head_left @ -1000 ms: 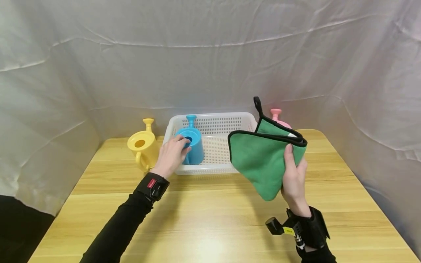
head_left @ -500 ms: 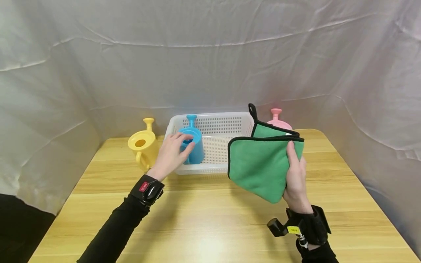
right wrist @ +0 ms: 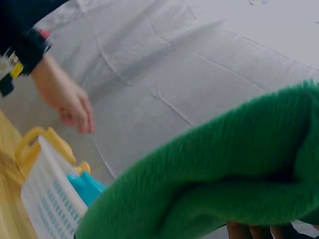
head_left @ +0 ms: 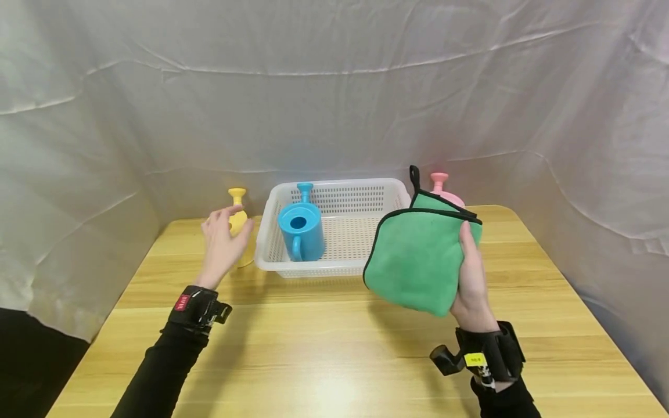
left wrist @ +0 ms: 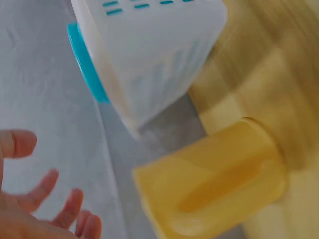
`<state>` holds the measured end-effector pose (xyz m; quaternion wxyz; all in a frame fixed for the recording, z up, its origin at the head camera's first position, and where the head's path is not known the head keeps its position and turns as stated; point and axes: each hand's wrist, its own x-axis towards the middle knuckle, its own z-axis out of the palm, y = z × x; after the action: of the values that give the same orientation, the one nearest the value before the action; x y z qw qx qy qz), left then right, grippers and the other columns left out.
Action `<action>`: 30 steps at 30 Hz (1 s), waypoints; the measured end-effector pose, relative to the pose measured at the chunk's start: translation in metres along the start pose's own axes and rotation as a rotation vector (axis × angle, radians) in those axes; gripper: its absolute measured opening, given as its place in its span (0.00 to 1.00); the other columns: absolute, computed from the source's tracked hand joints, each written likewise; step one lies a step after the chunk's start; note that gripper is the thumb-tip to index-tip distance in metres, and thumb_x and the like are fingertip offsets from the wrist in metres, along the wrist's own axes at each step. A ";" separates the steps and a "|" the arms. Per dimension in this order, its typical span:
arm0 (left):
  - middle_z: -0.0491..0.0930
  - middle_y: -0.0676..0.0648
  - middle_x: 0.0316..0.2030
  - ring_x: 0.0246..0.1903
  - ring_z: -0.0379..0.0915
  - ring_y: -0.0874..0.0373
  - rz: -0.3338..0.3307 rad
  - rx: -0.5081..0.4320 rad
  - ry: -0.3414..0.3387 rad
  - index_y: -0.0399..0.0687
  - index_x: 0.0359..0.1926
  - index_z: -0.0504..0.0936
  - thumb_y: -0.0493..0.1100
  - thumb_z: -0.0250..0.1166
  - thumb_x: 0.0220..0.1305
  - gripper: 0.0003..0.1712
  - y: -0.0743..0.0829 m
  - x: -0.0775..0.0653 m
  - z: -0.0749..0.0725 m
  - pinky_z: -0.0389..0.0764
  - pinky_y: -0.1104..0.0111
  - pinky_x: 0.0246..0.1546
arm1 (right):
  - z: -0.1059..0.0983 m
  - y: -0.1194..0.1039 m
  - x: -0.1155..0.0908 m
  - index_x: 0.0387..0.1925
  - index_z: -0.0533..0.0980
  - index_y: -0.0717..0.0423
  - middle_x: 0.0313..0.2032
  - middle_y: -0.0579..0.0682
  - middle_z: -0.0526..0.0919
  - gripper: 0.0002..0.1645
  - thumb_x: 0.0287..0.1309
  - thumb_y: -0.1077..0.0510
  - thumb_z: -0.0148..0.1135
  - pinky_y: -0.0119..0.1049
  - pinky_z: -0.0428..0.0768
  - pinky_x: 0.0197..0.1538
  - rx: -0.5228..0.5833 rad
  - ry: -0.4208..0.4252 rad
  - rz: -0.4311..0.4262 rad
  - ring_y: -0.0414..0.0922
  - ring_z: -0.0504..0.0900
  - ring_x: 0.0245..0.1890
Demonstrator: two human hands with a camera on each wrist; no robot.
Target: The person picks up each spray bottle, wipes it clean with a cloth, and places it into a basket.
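Note:
My left hand [head_left: 222, 247] hovers over the yellow watering can [left wrist: 214, 184] with its fingers spread and holds nothing. In the head view the hand hides much of that can. A blue watering can [head_left: 303, 235] stands upright in the left part of the white plastic basket [head_left: 324, 266], its handle toward me. My right hand [head_left: 470, 284] grips a folded green cloth [head_left: 418, 261] with black edging and a black hanging loop. The cloth is held above the table, overlapping the basket's right front corner in view. Green pile fills the lower right wrist view, with some fingertips beneath the cloth [right wrist: 199, 184].
A pink watering can [head_left: 440, 184] stands at the back right, mostly hidden behind the cloth. The light wooden table [head_left: 313, 342] is enclosed by a grey fabric curtain [head_left: 334, 116] at the back and sides.
My left hand has drawn off the blue watering can and moved left to the yellow one. My right hand keeps its grip; the cloth has shifted slightly.

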<state>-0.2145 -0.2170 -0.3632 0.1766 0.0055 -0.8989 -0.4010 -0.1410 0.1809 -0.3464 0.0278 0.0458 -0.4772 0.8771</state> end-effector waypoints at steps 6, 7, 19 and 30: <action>0.62 0.31 0.61 0.60 0.56 0.42 -0.249 -0.129 0.075 0.34 0.70 0.61 0.44 0.58 0.69 0.33 -0.028 -0.005 -0.013 0.61 0.59 0.55 | -0.003 -0.002 0.001 0.74 0.52 0.39 0.54 0.34 0.74 0.31 0.76 0.38 0.40 0.24 0.76 0.55 0.113 -0.080 0.097 0.31 0.77 0.49; 0.62 0.33 0.59 0.58 0.57 0.44 -0.287 -0.143 0.085 0.34 0.70 0.59 0.44 0.58 0.70 0.34 -0.031 -0.006 -0.014 0.61 0.61 0.53 | -0.004 -0.002 0.001 0.75 0.50 0.38 0.55 0.35 0.74 0.31 0.76 0.40 0.40 0.24 0.76 0.56 0.150 -0.098 0.119 0.31 0.77 0.51; 0.70 0.31 0.54 0.58 0.66 0.44 -0.551 -0.246 -0.125 0.26 0.60 0.67 0.63 0.50 0.74 0.40 -0.055 -0.011 -0.017 0.68 0.59 0.60 | -0.005 -0.003 0.001 0.58 0.68 0.48 0.48 0.43 0.81 0.13 0.75 0.60 0.49 0.30 0.82 0.52 0.420 -0.107 0.241 0.38 0.84 0.45; 0.77 0.39 0.62 0.72 0.61 0.46 -0.629 -0.401 -0.224 0.49 0.42 0.84 0.70 0.48 0.72 0.33 -0.067 -0.010 -0.019 0.51 0.50 0.77 | -0.002 0.001 0.002 0.67 0.59 0.44 0.59 0.40 0.73 0.26 0.73 0.64 0.50 0.31 0.76 0.63 0.382 -0.070 0.220 0.37 0.78 0.57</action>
<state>-0.2082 -0.2753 -0.4029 -0.0565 0.2023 -0.7710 -0.6012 -0.1430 0.1826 -0.3480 -0.0938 0.0284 -0.3050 0.9473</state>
